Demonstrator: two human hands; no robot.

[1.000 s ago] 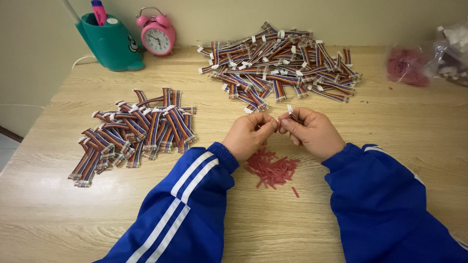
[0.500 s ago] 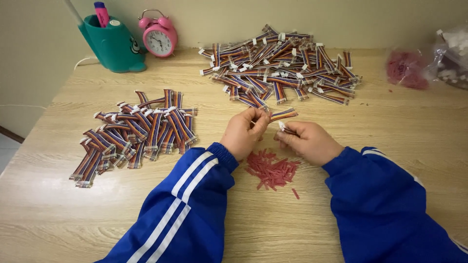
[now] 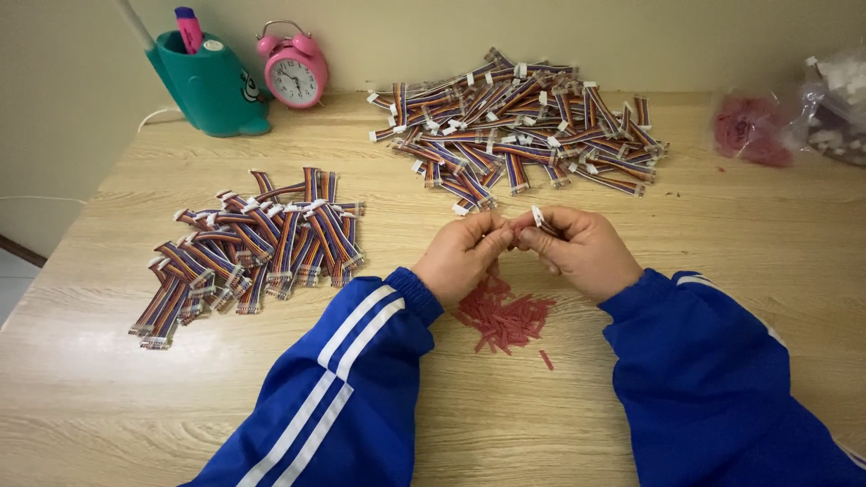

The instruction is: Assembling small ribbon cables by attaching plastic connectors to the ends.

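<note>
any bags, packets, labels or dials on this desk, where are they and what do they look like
Clear plastic bag: far right edge, crumpled, holds small white parts.
Second clear bag: just left of it, holds red bits.
Alarm clock: back left by the wall, round, pink, white dial, twin bells.
Pen holder: left of the clock, teal, small printed mark on its side.

A home desk used for piecework by hand.

A light wood-grain desk (image 3: 749, 225) stands against a plain cream wall, with a pink alarm clock (image 3: 294, 70) and a teal pen holder (image 3: 207, 83) at the back, both household things. Two heaps of ribbon cables (image 3: 519, 117) (image 3: 253, 248), a scatter of red bits (image 3: 503, 317) and plastic bags (image 3: 794, 113) of parts show small assembly work, with no machines or racks.
</note>
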